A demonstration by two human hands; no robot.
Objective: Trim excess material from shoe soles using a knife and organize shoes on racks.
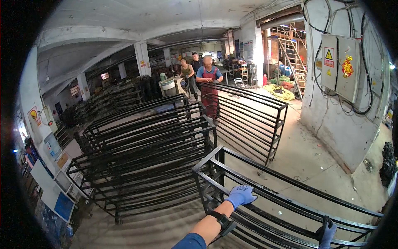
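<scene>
A long black metal rack [217, 166] with parallel bars stands at the lower right in front of me. My left hand [241, 196], in a light blue glove and with a dark watch on the wrist, is closed over one of its upper bars. Farther right along the same rack, my right hand [327, 231] wears a blue and black glove. Its fingers are wrapped round a bar near the lower edge of the view. The rack's right end runs into the dark rim of the picture.
Several similar black racks [145, 157] stand close together on my left. Ahead, a person in a red apron [210, 79] holds another slatted rack [248, 120]. Two more people are behind. Grey electrical boxes [340, 66] hang on the right wall; beyond it rises a staircase [292, 58].
</scene>
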